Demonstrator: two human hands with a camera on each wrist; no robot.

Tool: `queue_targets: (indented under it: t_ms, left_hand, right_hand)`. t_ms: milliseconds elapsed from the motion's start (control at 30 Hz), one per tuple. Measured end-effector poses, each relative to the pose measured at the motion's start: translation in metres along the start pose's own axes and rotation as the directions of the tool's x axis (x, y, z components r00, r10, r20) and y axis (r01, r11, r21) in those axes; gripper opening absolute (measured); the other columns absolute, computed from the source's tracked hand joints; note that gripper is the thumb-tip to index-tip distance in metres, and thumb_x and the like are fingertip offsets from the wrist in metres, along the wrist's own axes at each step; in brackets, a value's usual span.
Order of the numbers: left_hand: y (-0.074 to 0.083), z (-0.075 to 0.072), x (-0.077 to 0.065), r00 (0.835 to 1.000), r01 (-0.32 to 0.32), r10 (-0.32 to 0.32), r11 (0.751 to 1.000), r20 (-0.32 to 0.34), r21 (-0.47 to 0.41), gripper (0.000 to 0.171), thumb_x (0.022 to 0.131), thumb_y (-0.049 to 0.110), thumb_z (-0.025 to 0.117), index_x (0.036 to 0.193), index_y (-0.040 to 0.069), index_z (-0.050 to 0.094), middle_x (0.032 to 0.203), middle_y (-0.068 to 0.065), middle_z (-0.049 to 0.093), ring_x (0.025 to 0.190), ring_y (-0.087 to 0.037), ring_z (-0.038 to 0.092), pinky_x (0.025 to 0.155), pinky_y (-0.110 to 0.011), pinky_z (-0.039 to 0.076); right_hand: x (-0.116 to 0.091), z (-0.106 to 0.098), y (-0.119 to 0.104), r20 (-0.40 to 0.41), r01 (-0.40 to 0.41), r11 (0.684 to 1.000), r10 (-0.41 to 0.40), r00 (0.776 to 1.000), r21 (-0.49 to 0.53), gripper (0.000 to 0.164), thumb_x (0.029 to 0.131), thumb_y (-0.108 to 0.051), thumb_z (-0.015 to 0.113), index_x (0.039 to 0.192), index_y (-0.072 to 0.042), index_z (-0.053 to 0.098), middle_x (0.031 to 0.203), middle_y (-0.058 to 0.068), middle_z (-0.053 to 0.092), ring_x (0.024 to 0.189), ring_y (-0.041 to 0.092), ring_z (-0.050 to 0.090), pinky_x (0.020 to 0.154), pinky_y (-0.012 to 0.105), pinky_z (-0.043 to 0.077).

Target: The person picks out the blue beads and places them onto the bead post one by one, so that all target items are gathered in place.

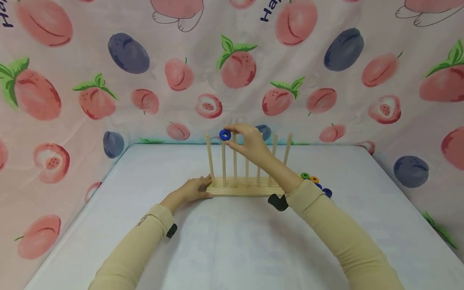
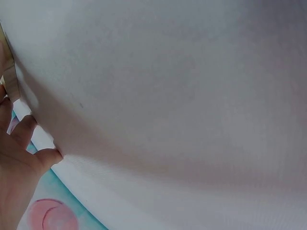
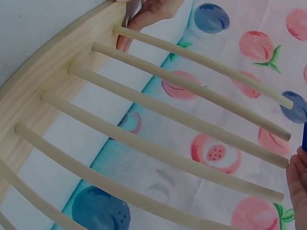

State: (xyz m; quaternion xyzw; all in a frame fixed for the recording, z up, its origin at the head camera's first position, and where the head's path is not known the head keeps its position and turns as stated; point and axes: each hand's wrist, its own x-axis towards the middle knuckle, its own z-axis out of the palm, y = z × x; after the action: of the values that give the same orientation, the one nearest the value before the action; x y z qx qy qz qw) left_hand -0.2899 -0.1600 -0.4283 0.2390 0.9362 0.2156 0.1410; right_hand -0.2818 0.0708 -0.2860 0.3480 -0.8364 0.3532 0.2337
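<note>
In the head view my right hand (image 1: 250, 141) pinches a blue ring (image 1: 225, 135) between thumb and fingertips. The ring is at the top of the second peg from the left, its hole facing the camera. Several upright wooden pegs (image 1: 210, 157) rise from the long base of the peg stand (image 1: 243, 192). My left hand (image 1: 193, 189) holds the left end of that base, thumb at the front and fingers behind. At the right wrist view's edge, only a sliver of the blue ring (image 3: 304, 136) shows beside the fingertips. The pegs there carry no rings.
Beyond the stand's right end lie more rings on the white table (image 1: 232, 241): a green ring (image 1: 305, 176), an orange ring (image 1: 314, 179) and blue ones (image 1: 327, 193), partly behind the right forearm. A fruit-print cloth (image 1: 156, 52) hangs behind the table.
</note>
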Motion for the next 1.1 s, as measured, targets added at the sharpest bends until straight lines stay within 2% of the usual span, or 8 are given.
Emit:
queue_targets:
  t_ms: [267, 533, 867, 1100]
  left_hand:
    - [-0.001, 0.001, 0.001, 1.0, -0.019, 0.019, 1.0, -0.003, 0.009, 0.065, 0.089, 0.033, 0.063, 0.14, -0.001, 0.041, 0.152, -0.014, 0.027, 0.139, -0.042, 0.025, 0.11, -0.067, 0.014]
    - [-0.001, 0.0, 0.001, 1.0, -0.018, 0.018, 1.0, -0.015, 0.0, 0.066, 0.088, 0.032, 0.064, 0.14, -0.001, 0.041, 0.152, -0.015, 0.027, 0.138, -0.044, 0.026, 0.108, -0.069, 0.014]
    - [-0.001, 0.001, 0.001, 1.0, -0.013, 0.013, 1.0, 0.002, -0.007, 0.066, 0.089, 0.033, 0.063, 0.14, 0.0, 0.04, 0.152, -0.014, 0.026, 0.139, -0.042, 0.025, 0.11, -0.068, 0.013]
    - [-0.002, 0.001, 0.002, 1.0, 0.007, -0.007, 1.0, 0.002, -0.009, 0.065, 0.089, 0.033, 0.063, 0.141, 0.001, 0.039, 0.153, -0.013, 0.025, 0.14, -0.042, 0.024, 0.111, -0.066, 0.012]
  right_hand:
    - [0.011, 0.0, 0.005, 0.036, -0.075, 0.994, 0.072, 0.997, 0.074, 0.038, 0.083, -0.008, 0.071, 0.117, 0.007, 0.061, 0.109, 0.02, 0.067, 0.103, 0.029, 0.064, 0.089, 0.035, 0.054]
    - [0.018, 0.001, 0.008, 0.099, -0.185, 0.972, 0.172, 0.98, 0.148, 0.036, 0.086, -0.012, 0.068, 0.118, 0.004, 0.062, 0.112, 0.019, 0.066, 0.103, 0.028, 0.064, 0.092, 0.037, 0.053]
    - [0.018, 0.006, 0.008, 0.105, -0.233, 0.967, 0.222, 0.969, 0.099, 0.038, 0.088, -0.014, 0.066, 0.122, 0.002, 0.06, 0.11, 0.019, 0.067, 0.105, 0.03, 0.064, 0.093, 0.035, 0.052]
    - [0.02, 0.006, 0.006, 0.119, -0.208, 0.976, 0.2, 0.973, 0.063, 0.039, 0.089, -0.015, 0.065, 0.122, 0.003, 0.059, 0.115, 0.019, 0.066, 0.107, 0.03, 0.062, 0.094, 0.034, 0.051]
